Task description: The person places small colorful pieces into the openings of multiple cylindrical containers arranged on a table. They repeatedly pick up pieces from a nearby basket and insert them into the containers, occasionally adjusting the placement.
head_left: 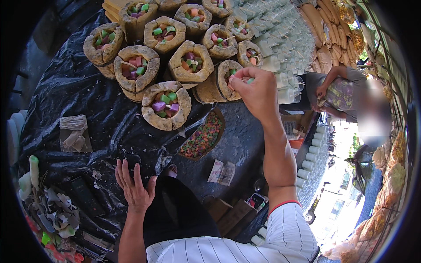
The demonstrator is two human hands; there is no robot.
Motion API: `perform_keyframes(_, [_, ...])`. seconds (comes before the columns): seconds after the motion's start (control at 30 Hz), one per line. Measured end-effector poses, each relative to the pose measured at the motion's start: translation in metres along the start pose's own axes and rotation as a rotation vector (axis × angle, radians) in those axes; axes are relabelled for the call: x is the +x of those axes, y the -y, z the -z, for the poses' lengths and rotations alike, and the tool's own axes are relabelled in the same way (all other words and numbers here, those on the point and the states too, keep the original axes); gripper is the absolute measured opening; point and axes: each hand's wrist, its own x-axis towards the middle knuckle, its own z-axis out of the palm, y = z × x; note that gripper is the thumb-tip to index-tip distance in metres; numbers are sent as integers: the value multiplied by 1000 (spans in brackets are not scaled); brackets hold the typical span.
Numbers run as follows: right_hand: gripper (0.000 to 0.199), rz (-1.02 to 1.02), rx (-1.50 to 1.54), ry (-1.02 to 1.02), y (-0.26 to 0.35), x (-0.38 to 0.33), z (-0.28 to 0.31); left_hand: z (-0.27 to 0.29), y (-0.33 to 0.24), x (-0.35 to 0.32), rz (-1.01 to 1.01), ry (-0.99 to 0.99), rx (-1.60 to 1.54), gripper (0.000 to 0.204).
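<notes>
Several rough, tan, hexagonal moulds (pixel 142 95) stand grouped on a black plastic sheet (pixel 48 107), filled with green, purple and orange wax-like chunks (pixel 165 105). My right hand (pixel 256 90) is over the rightmost mould of the near rows (pixel 224 85), thumb and fingertips pinched together at its opening. Whatever sits between those fingertips is too small to make out. A few green chunks (pixel 232 72) show beside the fingers. My left hand (pixel 136 186) rests on the sheet near its front edge, fingers spread, holding nothing.
Below the moulds is an open container of small coloured bits (pixel 202 135). Many clear glasses (pixel 280 52) fill the back right. A plastic bag with pale strips (pixel 75 133), a dark keypad device (pixel 87 197) and scraps (pixel 50 210) lie left. Another person (pixel 337 90) stands right.
</notes>
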Motion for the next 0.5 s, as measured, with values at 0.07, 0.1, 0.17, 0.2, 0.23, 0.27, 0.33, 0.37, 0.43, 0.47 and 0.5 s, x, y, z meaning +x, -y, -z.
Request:
perform_keyframes(0.07, [20,-36,115,18,-4,0,-1,0,0,1,0,-4,-5,71])
perform_keyframes(0.1, [19,-46,170,24,-6,-1,0,0,0,0,2,-2,-7,70])
perform_keyframes(0.17, [19,-42,241,-2,-10,0,0,0,0,1,5,0,-8,70])
perform_keyframes(0.2, [19,-29,258,-34,-12,2,1,1,-1,1,6,1,-7,70])
perform_keyframes(0.23, [19,-33,264,-74,-13,4,3,1,-1,1,7,5,-4,70])
perform_keyframes(0.27, [20,-51,356,-78,-15,7,5,1,-1,1,4,-2,-3,69])
perform_keyframes(0.33, [22,-121,519,-100,-17,15,12,1,-2,2,-1,-11,2,67])
perform_keyframes(0.37, [22,-136,527,-85,-17,22,16,2,-2,2,-1,-11,2,67])
perform_keyframes(0.43, [23,-174,548,-63,-15,40,24,2,-3,2,-4,-9,1,67])
perform_keyframes(0.47, [23,-119,508,-47,-14,50,23,1,-3,3,-5,-9,3,67])
perform_keyframes(0.5, [23,-70,475,-38,-11,61,20,1,-3,3,-5,-7,5,67])
